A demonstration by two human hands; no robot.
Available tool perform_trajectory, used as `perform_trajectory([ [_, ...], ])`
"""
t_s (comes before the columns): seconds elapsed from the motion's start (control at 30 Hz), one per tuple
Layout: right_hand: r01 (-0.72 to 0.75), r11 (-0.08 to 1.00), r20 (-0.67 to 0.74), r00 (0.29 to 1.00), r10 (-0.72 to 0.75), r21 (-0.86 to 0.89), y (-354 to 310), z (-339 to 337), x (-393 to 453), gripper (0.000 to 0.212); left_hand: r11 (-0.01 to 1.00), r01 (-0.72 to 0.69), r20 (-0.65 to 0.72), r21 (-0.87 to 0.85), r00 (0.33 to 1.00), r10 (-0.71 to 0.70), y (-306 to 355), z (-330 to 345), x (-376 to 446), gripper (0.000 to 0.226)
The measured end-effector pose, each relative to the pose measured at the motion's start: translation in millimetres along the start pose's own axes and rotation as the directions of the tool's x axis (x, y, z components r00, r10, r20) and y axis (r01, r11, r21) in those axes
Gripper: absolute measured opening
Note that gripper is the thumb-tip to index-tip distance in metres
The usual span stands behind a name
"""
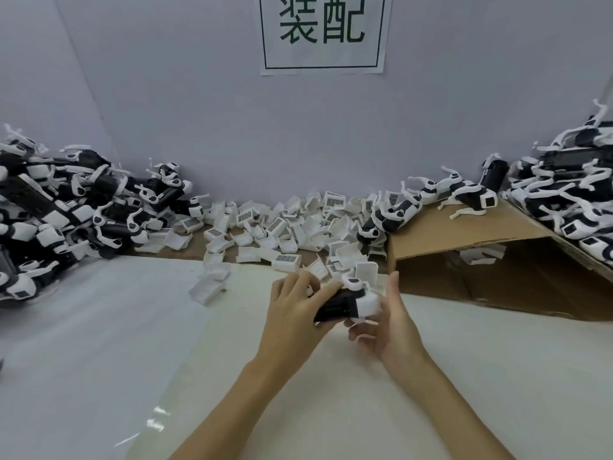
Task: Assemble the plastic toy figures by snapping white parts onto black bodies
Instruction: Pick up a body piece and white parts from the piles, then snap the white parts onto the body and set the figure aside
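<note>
Gripping black body [335, 305], left hand [295, 313], right hand [388, 327] pinching its white part [366, 303]

Left hand [295, 307] curled in a grip, right hand [388, 323] beside it, fingers loosely bent, thumb up

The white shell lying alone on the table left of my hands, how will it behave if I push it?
The white shell looks thin, hollow plastic, so probably light and stiff. On the glossy table it would likely slide, not roll, being boxy.

Assembly workstation: wall sign [323, 31], heaped toy parts [282, 224].
</note>
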State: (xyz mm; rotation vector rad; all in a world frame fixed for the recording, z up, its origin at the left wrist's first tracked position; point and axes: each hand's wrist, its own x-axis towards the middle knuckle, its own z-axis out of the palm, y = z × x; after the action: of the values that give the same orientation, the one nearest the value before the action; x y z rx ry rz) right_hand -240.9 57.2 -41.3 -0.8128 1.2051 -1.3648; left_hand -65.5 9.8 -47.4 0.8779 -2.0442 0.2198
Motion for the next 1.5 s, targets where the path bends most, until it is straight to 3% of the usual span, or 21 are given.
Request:
perform_trajectory([
  [0.13,0.013,0.997,0.018,1.000,-0.012,-0.081,-5.6,2.5,-5.0,0.072,0.970,-0.243,0.016,-0.021,0.970,0.244,-10.8,2.3,-5.3,0.052],
  [0.2,0.069,0.996,0.011,0.998,-0.068,-0.055,-7.2,2.8,-5.9,0.073,0.985,-0.142,0.021,-0.099,0.989,0.145,-12.7,0.9,-6.7,0.066],
  [0.27,0.138,0.989,-0.025,0.990,-0.139,-0.056,-10.5,0.1,-7.2,0.073,0.946,0.077,0.081,-0.316,0.995,-0.054,-13.6,-5.4,-5.8,0.086],
  [0.33,0.216,0.968,-0.065,0.972,-0.226,-0.127,-13.2,-3.1,-8.2,0.069,0.777,0.330,0.227,-0.536,0.943,-0.244,-13.4,-12.9,-2.3,0.088],
  [0.43,0.319,0.931,-0.075,0.939,-0.336,-0.177,-10.9,-1.7,-9.1,0.063,0.423,0.664,0.437,-0.617,0.736,-0.517,-6.9,-21.4,3.3,0.057],
  [0.5,0.359,0.920,-0.090,0.923,-0.375,-0.154,-9.0,2.4,-9.3,0.061,0.284,0.735,0.526,-0.616,0.651,-0.547,-6.1,-22.2,4.8,0.062],
  [0.57,0.390,0.914,-0.118,0.908,-0.401,-0.108,-8.0,4.1,-9.1,0.055,0.177,0.738,0.596,-0.651,0.641,-0.484,-6.5,-19.3,4.3,0.069],
  [0.63,0.388,0.919,-0.123,0.911,-0.393,-0.062,-8.6,2.3,-8.4,0.056,0.136,0.708,0.591,-0.694,0.667,-0.454,-3.9,-21.1,4.5,0.060],
  [0.77,0.332,0.931,-0.036,0.939,-0.341,-0.151,-9.5,-0.8,-7.3,0.076,0.256,0.674,0.483,-0.693,0.698,-0.529,-1.3,-21.3,3.0,0.033],
  [0.93,0.427,0.870,-0.019,0.895,-0.445,-0.245,-15.4,-5.3,-11.8,0.086,0.315,0.672,0.572,-0.670,0.738,-0.358,-5.4,-31.2,5.4,0.049],
  [1.07,0.366,0.930,0.069,0.928,-0.366,0.025,-18.4,-0.6,-12.3,0.106,0.343,0.593,0.474,-0.728,0.798,-0.373,-3.5,-26.6,2.5,0.050],
  [1.1,0.339,0.937,0.137,0.927,-0.348,0.082,-16.4,2.4,-13.6,0.097,0.324,0.576,0.459,-0.750,0.807,-0.372,-2.3,-24.8,1.3,0.050],
  [1.17,0.336,0.941,0.235,0.914,-0.332,0.024,-10.9,6.8,-15.7,0.059,0.317,0.563,0.467,-0.763,0.820,-0.331,-1.5,-20.8,-1.1,0.053],
  [1.2,0.352,0.936,0.238,0.912,-0.335,-0.030,-8.6,8.9,-16.5,0.042,0.373,0.556,0.475,-0.743,0.831,-0.291,-2.0,-19.3,-2.9,0.059],
  [1.27,0.393,0.912,0.162,0.914,-0.372,-0.121,-4.3,8.4,-15.3,0.028,0.540,0.531,0.498,-0.653,0.838,-0.222,-4.4,-16.8,-5.3,0.087],
  [1.37,0.489,0.795,0.088,0.865,-0.493,-0.360,-2.3,5.0,-13.2,0.035,0.706,0.368,0.354,-0.605,0.919,-0.176,-7.1,-20.9,-4.8,0.118],
  [1.5,0.649,0.478,0.288,0.724,-0.627,-0.592,6.4,-0.4,-11.3,0.051,0.882,0.004,0.049,-0.471,0.999,0.022,0.6,-28.0,-3.8,0.102],
])
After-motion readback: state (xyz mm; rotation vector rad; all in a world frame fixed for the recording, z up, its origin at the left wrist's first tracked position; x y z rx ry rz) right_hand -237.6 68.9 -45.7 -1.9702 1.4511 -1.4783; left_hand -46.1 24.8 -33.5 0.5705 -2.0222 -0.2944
